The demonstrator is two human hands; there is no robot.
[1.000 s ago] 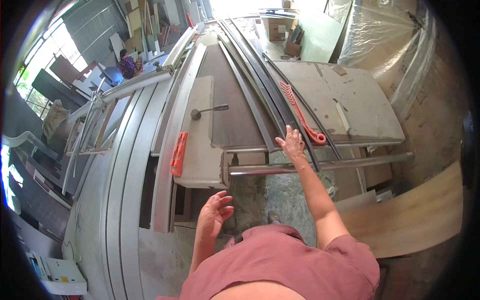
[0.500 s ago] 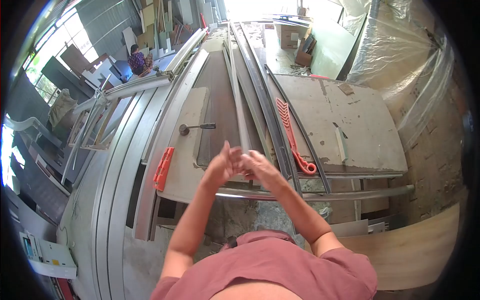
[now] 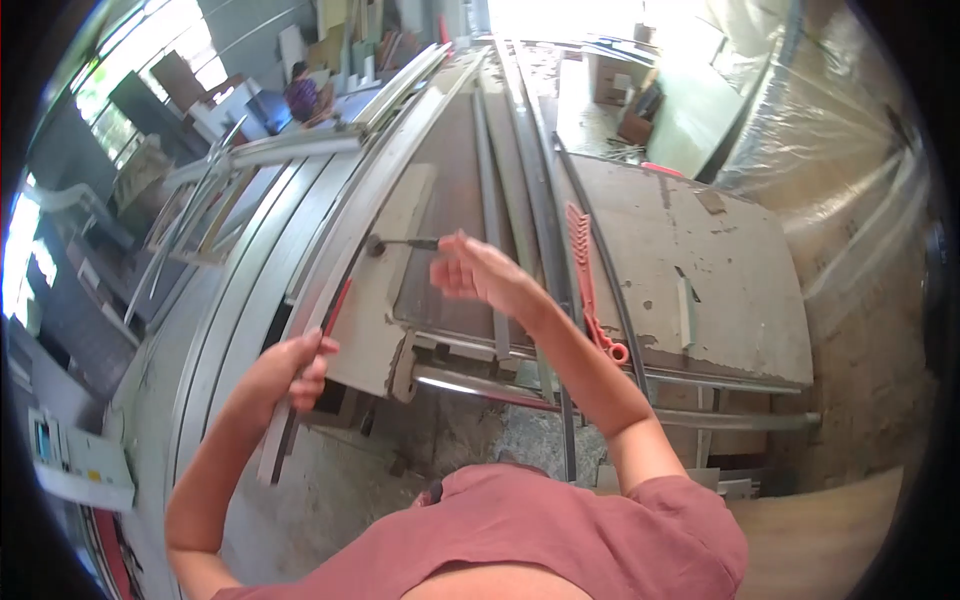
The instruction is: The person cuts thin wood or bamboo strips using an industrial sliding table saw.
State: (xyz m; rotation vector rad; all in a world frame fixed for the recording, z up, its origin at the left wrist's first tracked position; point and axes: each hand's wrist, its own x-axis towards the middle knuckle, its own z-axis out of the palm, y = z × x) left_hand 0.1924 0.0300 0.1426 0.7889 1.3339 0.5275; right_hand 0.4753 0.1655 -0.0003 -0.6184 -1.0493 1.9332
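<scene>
My left hand point(image 3: 290, 372) is closed round the near end of a long, pale metal strip point(image 3: 375, 215) lying along the fence rail at the table's left side. Only a thin red edge of the red tool point(image 3: 340, 305) shows beside that strip. Over the dark panel point(image 3: 445, 185), my right hand point(image 3: 480, 270) is open, its fingers loosely stretched to the left and somewhat blurred. Its fingertips are close to the handle of a small hammer-like tool point(image 3: 376, 245); contact cannot be made out. A red notched push stick point(image 3: 582, 265) lies to the right among dark metal strips point(image 3: 545, 195).
A steel bar point(image 3: 470, 388) runs across the table's front edge. On the right are a worn tabletop point(image 3: 700, 260) and plastic sheeting point(image 3: 840, 110). Another person point(image 3: 302, 95) sits at the back left, past grey rails point(image 3: 270, 230). A white machine box point(image 3: 85, 460) stands at lower left.
My hands, together at the table's middle before, are apart. The left has gone down and left with the strip, which partly covers the red tool. The right has risen slightly towards the hammer-like tool.
</scene>
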